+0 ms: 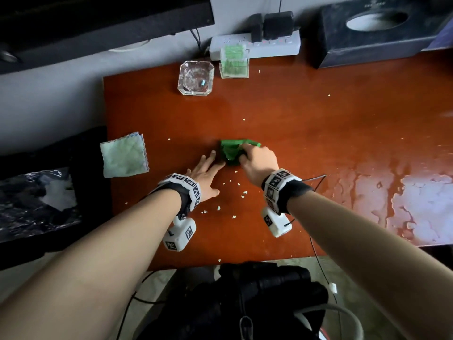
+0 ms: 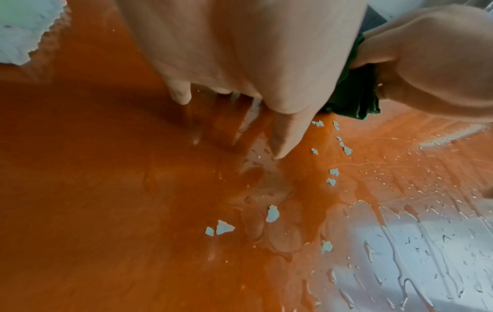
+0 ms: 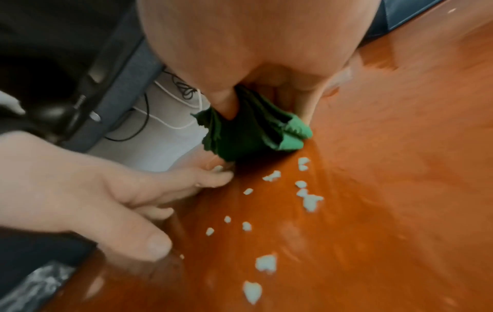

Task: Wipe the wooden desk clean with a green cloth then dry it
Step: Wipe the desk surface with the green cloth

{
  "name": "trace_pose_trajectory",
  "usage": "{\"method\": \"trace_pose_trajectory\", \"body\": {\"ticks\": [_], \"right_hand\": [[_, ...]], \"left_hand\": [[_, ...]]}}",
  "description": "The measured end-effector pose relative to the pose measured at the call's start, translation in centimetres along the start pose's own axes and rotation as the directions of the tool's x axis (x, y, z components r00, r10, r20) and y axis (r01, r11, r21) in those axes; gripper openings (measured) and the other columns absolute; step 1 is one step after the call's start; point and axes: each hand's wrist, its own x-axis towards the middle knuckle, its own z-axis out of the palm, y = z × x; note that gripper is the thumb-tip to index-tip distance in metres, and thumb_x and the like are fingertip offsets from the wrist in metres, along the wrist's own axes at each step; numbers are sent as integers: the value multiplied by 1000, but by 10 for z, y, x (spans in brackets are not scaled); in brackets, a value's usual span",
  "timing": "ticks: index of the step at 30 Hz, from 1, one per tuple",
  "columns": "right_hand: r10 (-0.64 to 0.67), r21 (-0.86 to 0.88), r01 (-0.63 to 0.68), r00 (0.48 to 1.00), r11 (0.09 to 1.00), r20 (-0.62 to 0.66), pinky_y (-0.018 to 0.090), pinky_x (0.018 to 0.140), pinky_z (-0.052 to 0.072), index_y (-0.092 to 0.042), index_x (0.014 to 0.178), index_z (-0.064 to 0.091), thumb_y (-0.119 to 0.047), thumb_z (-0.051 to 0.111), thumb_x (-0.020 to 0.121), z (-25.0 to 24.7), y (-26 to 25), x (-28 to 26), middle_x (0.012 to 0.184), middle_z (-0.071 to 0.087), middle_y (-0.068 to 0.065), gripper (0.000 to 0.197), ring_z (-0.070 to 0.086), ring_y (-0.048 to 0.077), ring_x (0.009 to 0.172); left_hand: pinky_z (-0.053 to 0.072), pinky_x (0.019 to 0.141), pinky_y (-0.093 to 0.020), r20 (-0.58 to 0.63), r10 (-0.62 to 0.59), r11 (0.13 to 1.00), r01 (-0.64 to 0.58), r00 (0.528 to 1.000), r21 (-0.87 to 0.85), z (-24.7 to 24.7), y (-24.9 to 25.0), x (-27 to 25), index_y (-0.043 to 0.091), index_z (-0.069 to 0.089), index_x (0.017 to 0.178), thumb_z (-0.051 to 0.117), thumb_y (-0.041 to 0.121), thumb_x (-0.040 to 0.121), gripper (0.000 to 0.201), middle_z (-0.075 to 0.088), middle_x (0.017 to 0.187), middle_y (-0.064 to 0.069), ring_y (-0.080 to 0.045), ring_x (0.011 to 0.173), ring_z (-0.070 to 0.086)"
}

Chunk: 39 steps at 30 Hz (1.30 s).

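Note:
A crumpled dark green cloth (image 1: 232, 152) (image 3: 248, 137) (image 2: 354, 95) lies bunched on the reddish wooden desk (image 1: 306, 114) near its middle. My right hand (image 1: 257, 159) grips the cloth, thumb (image 3: 226, 105) and fingers curled into its folds. My left hand (image 1: 204, 171) lies flat on the desk just left of the cloth, fingers (image 3: 210, 175) straight, their tips beside the cloth's edge. Small pale crumbs (image 1: 241, 195) (image 2: 272, 213) (image 3: 306, 196) are scattered in front of both hands. Water film (image 1: 416, 204) (image 2: 426, 242) glistens on the desk's right part.
A pale green folded cloth (image 1: 123, 155) lies at the desk's left edge. A glass ashtray (image 1: 195, 78), a clear toothpick box (image 1: 234, 61) and a power strip (image 1: 255, 45) stand at the back. A dark tissue box (image 1: 377, 30) sits back right.

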Motion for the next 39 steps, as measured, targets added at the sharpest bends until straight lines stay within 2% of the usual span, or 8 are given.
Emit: {"method": "trace_pose_trajectory", "body": {"ticks": [3, 7, 13, 16, 19, 29, 33, 39], "right_hand": [[43, 195, -38, 999, 980, -24, 28, 64, 41, -15, 97, 62, -20, 48, 87, -17, 1, 11, 83, 66, 14, 19, 64, 36, 82], [206, 264, -138, 946, 955, -251, 33, 79, 47, -10, 112, 67, -25, 47, 87, -75, 27, 38, 104, 68, 23, 36, 61, 39, 97], [303, 304, -196, 882, 932, -361, 31, 80, 43, -6, 114, 65, -16, 44, 89, -143, 62, 71, 112, 66, 22, 34, 59, 37, 105], [302, 286, -218, 906, 933, -297, 28, 73, 37, -5, 110, 65, -18, 44, 90, -148, 62, 86, 110, 65, 23, 32, 59, 36, 101], [273, 270, -201, 926, 942, -260, 26, 71, 37, -8, 105, 68, -20, 46, 89, -145, 53, 101, 101, 66, 19, 30, 59, 31, 91], [242, 46, -240, 918, 970, -314, 40, 84, 45, -5, 122, 53, -11, 36, 89, -127, 23, 161, 118, 57, 27, 38, 55, 43, 107], [70, -40, -79, 979, 996, -192, 41, 93, 44, -16, 129, 55, -8, 39, 86, -108, 15, 171, 123, 60, 22, 47, 54, 42, 111], [-82, -218, 63, 993, 974, -80, 42, 105, 37, -10, 129, 58, -17, 46, 82, -72, 21, 135, 135, 48, 24, 49, 43, 42, 124]], "left_hand": [[6, 120, -58, 3, -7, 1000, 7, 1000, -22, -1, 1, 0, 41, 3, 155, 64, 29, 92, 88, -25, 161, 11, -20, 150, -17], [15, 119, -56, 9, -25, 1000, 25, 1000, -1, -4, 5, 0, 40, 3, 155, 63, 28, 92, 88, -22, 162, 10, -21, 151, -13], [47, 94, -39, -306, -51, 995, 73, 951, 61, -33, 23, 5, 28, 42, 141, 60, 25, 91, 53, 26, 152, -3, -25, 130, 42], [28, 116, -50, -243, -155, 987, 162, 958, 10, -38, 29, 17, 29, 20, 154, 60, 28, 93, 72, -6, 164, -3, -27, 149, 13], [14, 120, -53, -87, -171, 984, 174, 981, 26, -35, 29, 23, 29, -3, 157, 65, 32, 91, 95, -28, 160, -3, -27, 151, -10], [20, 119, -55, -5, -165, 986, 165, 986, -23, -34, 19, 24, 35, -13, 155, 71, 30, 86, 108, -39, 155, 1, -25, 150, -16], [20, 117, -53, 3, -166, 986, 166, 986, -31, -34, 20, 25, 37, -15, 154, 70, 28, 87, 109, -39, 155, 2, -26, 150, -14], [21, 117, -51, 2, -143, 989, 143, 990, -39, -33, 14, 29, 37, -12, 155, 71, 27, 86, 108, -37, 156, 2, -26, 150, -17]]}}
